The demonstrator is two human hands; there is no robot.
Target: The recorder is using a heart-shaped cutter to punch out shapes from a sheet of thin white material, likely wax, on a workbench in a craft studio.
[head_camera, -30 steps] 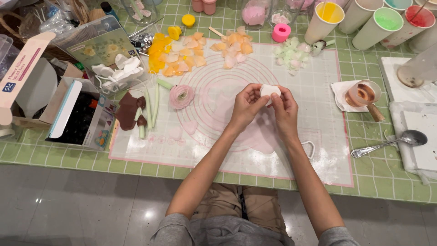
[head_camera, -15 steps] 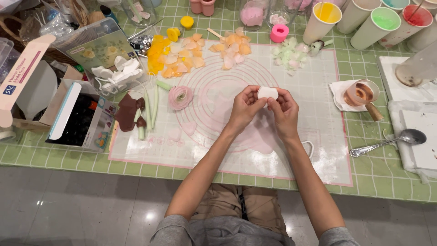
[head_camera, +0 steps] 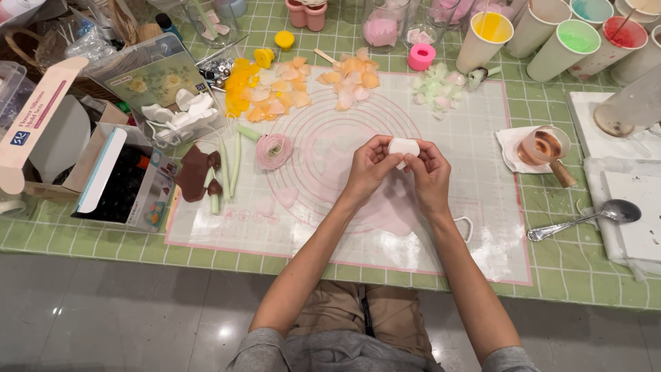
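My left hand [head_camera: 368,167] and my right hand [head_camera: 428,172] meet over the middle of a translucent pink-ringed work mat [head_camera: 310,227]. Together their fingertips pinch a small white lump of soft paste [head_camera: 403,147], held just above the mat. A finished pink rolled flower [head_camera: 274,151] lies on the mat to the left of my hands. Orange and peach petals [head_camera: 275,89] and pale green petals [head_camera: 437,86] are spread along the mat's far side.
Paper cups of coloured paste [head_camera: 492,31] stand at the back right. A small bowl on a napkin [head_camera: 540,146] and a metal spoon [head_camera: 585,219] lie to the right. Open boxes [head_camera: 117,182], brown paste pieces [head_camera: 195,172] and green stems sit left.
Both hands have stayed in place over the mat, with the fingers shifting slightly as they work the white lump.
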